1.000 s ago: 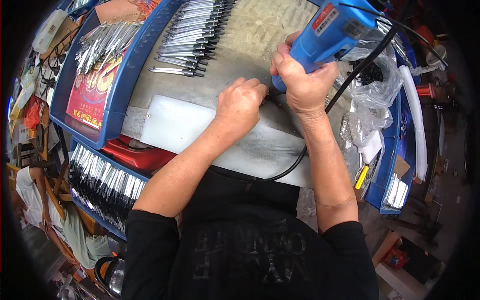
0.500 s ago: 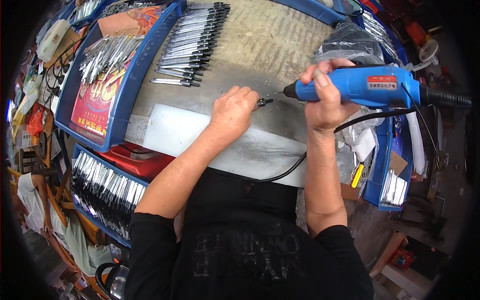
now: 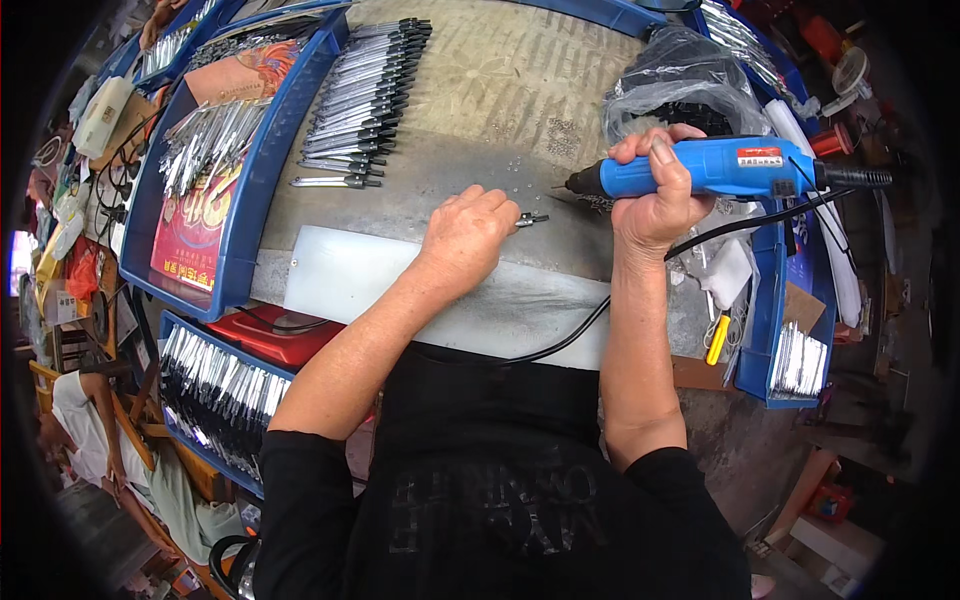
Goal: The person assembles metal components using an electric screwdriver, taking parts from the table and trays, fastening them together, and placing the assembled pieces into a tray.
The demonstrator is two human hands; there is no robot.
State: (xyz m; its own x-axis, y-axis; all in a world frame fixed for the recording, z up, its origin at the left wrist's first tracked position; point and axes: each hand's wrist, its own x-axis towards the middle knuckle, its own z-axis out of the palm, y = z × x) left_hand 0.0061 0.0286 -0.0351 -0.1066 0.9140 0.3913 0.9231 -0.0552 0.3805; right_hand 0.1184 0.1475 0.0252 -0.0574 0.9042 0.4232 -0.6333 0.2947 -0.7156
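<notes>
My right hand (image 3: 655,195) grips a blue corded electric screwdriver (image 3: 715,170), held level with its black tip pointing left. My left hand (image 3: 470,235) rests on the grey worktop (image 3: 500,110), fingers curled around a small dark metal part (image 3: 532,218) that sticks out toward the tool's tip. A short gap separates tip and part. A row of finished black-and-silver pieces (image 3: 365,95) lies on the worktop beyond my left hand.
A blue tray (image 3: 245,215) at the left holds loose silver pieces and a red printed card. Another tray of silver pieces (image 3: 215,395) sits lower left. A clear plastic bag (image 3: 685,85) of dark parts lies behind the tool. A white sheet (image 3: 350,280) covers the near edge.
The blue tool has swung from upright over my left hand to level and has drawn away to the right. My left hand stays put, holding the small part.
</notes>
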